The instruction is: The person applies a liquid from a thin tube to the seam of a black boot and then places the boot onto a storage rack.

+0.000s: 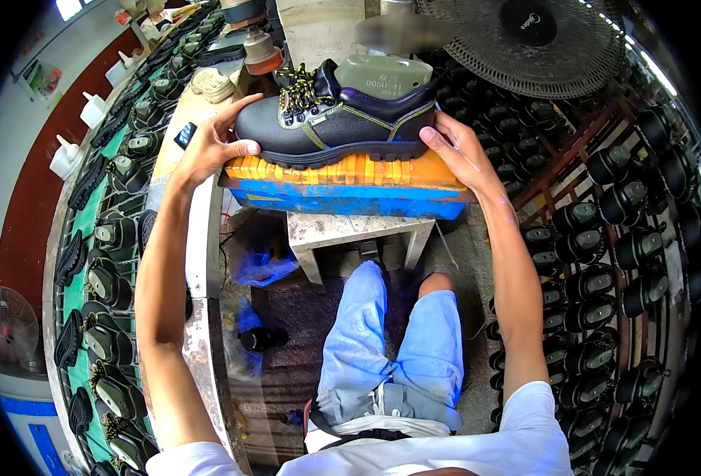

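Note:
A black leather work shoe [350, 131] with a thick treaded sole and black-and-yellow laces stands with its toe to the left. A grey-green shoe last [382, 73] fills its opening. At the toe, my left hand [209, 144] has its thumb and fingers around the front end. My right hand [460, 149] grips the heel, thumb toward me and fingers partly hidden behind it. Beneath the shoe is a worn orange ribbed pad [319, 173] on a blue block [350, 200]; whether the sole rests fully on it, I cannot tell.
Left runs a green conveyor [75, 293] carrying several lasted uppers and soles. A rack of shoes [589, 285] fills the right. A large fan [525, 36] stands behind the shoe, beside a machine head [261, 51]. White squeeze bottles [66, 157] line the conveyor's far side.

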`<state>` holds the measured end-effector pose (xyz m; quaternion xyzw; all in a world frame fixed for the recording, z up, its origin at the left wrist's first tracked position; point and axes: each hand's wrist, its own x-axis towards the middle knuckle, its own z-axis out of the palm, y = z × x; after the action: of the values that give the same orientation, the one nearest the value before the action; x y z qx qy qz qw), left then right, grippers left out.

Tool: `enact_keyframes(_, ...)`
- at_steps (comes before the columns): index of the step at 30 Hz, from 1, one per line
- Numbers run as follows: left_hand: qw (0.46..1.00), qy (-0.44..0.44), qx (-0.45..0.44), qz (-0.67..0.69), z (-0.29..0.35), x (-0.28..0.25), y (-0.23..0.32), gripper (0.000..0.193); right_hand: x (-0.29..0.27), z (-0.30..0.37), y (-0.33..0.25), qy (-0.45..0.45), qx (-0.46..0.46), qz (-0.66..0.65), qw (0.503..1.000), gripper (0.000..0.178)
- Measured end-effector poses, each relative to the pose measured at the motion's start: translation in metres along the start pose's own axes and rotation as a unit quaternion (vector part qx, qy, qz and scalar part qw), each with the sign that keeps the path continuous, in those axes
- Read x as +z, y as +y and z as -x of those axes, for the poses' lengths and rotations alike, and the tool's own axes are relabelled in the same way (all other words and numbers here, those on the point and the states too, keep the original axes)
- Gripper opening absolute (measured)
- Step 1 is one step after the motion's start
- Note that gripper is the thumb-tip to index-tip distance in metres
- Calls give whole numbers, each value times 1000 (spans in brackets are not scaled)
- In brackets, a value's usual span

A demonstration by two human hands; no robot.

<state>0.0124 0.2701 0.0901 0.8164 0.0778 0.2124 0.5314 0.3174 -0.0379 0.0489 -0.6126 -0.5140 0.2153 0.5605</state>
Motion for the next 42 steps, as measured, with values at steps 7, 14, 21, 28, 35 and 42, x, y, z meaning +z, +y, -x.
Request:
enact_keyframes(7,999,-20,6,-34,-3,-1,3,98,2,6,-4,20,-22,37,999,61)
enact_keyframes(14,1000,-25,0,-12,-3,-5,-6,109,4,5,-8,21,-21,22,999,60)
enact_keyframes(21,999,-20,-16,-27,-6,-6,1,102,4,6,-5,22,-22,8,999,63)
enact_keyframes(28,998,12,-1,-60,17,6,9,97,-9,37,23,156,-115,15,981,79)
enact_keyframes(35,942,265,14,-204,84,99,19,80,4,139,135,344,199,-183,899,54)
enact_keyframes(42,872,340,188,-298,130,210,32,51,60,152,105,345,106,-283,889,40)
